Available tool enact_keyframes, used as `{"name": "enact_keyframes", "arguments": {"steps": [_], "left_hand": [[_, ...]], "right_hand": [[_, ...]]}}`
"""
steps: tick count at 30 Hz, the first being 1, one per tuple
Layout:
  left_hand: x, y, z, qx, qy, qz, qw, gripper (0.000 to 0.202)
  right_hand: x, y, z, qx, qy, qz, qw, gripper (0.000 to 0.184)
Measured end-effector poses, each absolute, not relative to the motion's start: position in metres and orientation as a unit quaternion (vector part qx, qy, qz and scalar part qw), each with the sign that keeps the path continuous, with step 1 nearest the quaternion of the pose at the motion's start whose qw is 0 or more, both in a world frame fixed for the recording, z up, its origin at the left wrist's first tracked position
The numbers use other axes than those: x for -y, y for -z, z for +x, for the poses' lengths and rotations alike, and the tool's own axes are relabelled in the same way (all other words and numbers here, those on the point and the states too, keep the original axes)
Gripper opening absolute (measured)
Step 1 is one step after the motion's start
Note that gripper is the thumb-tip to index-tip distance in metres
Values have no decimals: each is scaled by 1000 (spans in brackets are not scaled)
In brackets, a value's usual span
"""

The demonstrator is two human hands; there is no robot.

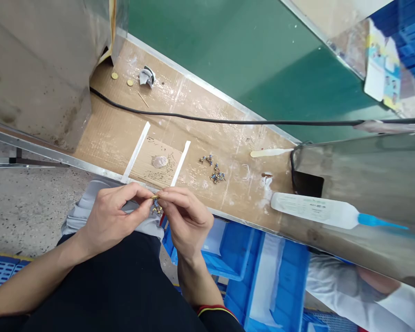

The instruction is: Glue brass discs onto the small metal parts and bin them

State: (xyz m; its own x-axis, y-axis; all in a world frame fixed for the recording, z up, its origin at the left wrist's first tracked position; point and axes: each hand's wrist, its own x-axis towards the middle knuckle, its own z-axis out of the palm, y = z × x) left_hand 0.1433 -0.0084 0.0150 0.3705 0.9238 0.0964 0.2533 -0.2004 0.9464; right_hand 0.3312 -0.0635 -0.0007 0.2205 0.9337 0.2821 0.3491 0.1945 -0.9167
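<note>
My left hand [115,214] and my right hand [183,216] meet fingertip to fingertip in front of the bench edge. Both pinch a tiny brass-coloured part [155,197], with a few more small parts [157,210] held just below it between the fingers. The fingers of each hand are closed in a pinch. On the cardboard-covered bench [117,133] beyond them lies a loose cluster of small blue and gold parts [216,173]. A flat translucent disc [159,161] rests between two white tape strips [136,152].
A black cable [200,120] crosses the bench. A white squeeze bottle with a blue nozzle [318,211] lies at the right, near a wooden stick [269,152]. Blue plastic crates [249,263] sit below the bench. A green conveyor belt [256,60] runs behind. Another person's white sleeve [366,295] is at lower right.
</note>
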Motion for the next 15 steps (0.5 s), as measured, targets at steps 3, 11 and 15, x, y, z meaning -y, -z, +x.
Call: {"name": "enact_keyframes", "arguments": {"steps": [3,11,15], "left_hand": [[10,-16,146,-423,-359,708,437,17],[11,-15,154,-439,-329,688,475,14],[10,2,154,-458,-289,558,629,11]], "right_hand": [[66,0,332,549,-288,-570,539,23],[72,2,336,523,-305,-579,546,17],[79,22,336,546,-252,-591,538,17]]}}
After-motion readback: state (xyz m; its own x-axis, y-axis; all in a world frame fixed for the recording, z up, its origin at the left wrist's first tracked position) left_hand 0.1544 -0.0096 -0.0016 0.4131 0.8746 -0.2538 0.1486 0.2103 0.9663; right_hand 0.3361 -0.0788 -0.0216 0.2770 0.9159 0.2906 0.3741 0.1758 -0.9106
